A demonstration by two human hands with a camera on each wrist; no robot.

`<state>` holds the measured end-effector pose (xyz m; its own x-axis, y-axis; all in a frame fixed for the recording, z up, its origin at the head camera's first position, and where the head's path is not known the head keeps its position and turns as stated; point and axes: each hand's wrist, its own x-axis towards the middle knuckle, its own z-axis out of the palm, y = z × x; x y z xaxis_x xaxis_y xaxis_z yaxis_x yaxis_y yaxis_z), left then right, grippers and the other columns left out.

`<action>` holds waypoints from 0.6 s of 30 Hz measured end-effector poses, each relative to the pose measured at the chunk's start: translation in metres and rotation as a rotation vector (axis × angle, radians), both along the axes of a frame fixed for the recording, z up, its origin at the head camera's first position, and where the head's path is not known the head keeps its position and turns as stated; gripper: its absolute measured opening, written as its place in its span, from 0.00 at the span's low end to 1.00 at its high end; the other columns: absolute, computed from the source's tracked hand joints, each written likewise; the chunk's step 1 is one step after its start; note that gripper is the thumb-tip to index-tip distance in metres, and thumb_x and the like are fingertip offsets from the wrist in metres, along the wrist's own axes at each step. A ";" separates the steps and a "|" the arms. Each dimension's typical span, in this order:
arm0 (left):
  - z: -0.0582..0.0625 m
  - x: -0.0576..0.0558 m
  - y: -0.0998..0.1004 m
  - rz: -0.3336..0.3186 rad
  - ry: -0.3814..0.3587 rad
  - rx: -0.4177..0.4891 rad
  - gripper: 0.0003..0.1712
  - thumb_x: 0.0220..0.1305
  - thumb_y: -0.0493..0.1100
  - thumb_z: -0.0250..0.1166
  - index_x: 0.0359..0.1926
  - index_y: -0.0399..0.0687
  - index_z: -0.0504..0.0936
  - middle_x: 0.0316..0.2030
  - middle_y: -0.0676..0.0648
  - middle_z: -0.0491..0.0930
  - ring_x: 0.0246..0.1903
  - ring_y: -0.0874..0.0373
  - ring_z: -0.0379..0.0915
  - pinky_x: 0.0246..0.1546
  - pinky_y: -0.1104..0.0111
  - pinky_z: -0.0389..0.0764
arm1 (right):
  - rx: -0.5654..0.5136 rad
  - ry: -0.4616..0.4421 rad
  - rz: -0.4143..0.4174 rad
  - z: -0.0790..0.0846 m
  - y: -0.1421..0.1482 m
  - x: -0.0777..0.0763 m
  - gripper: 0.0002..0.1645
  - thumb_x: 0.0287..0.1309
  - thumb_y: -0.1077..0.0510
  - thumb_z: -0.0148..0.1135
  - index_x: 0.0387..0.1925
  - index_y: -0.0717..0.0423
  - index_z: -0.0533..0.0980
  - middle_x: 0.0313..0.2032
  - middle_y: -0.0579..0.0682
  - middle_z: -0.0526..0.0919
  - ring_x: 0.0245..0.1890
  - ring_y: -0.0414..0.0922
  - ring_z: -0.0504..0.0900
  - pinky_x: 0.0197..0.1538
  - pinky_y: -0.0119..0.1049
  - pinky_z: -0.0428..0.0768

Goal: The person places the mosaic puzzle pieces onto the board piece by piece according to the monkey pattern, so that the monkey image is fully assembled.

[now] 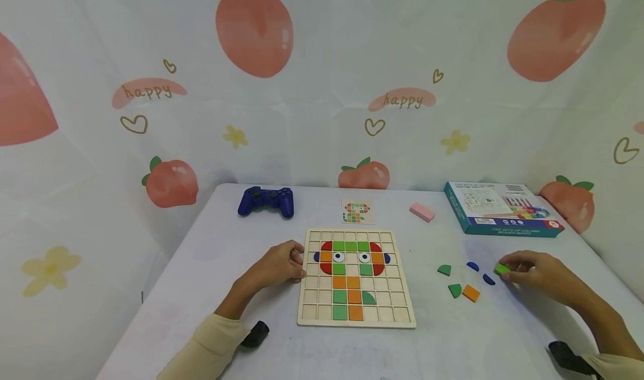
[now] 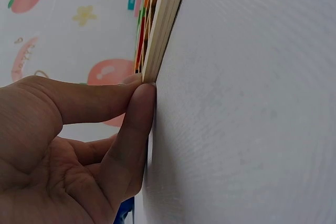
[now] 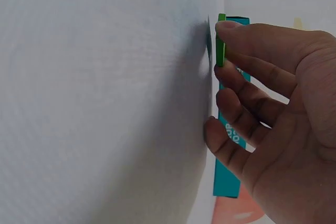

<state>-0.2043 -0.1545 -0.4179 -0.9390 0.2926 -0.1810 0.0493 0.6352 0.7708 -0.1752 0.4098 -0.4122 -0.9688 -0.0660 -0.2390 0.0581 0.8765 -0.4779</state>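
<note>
A square wooden grid board [image 1: 357, 324] lies on the table, with red, green, orange, blue and eye-marked tiles forming a figure in its cells. At its left edge, my left hand [image 1: 279, 264] pinches the rim between thumb and index finger, as the left wrist view shows. Off to the right, my right hand [image 1: 545, 275] holds a green tile [image 3: 221, 51] by its edges, just above the tabletop. Close by lie two blue half-round tiles [image 1: 472, 266], an orange square tile [image 1: 470, 293] and two green quarter-round tiles [image 1: 444, 270].
Behind the board lies a picture card [image 1: 358, 211] with a similar figure. A pink block [image 1: 421, 212] and a teal-edged game box [image 1: 508, 209] sit at the back right. The blue game controller [image 1: 266, 201] is at the back left, before a fruit-print curtain [image 1: 302, 134].
</note>
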 end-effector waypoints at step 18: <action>0.000 -0.001 -0.002 -0.016 0.006 0.004 0.30 0.59 0.32 0.77 0.61 0.31 0.77 0.41 0.46 0.80 0.38 0.57 0.77 0.42 0.66 0.82 | -0.087 0.144 0.159 0.011 -0.075 0.002 0.21 0.62 0.50 0.73 0.53 0.56 0.84 0.37 0.45 0.81 0.38 0.41 0.75 0.37 0.32 0.76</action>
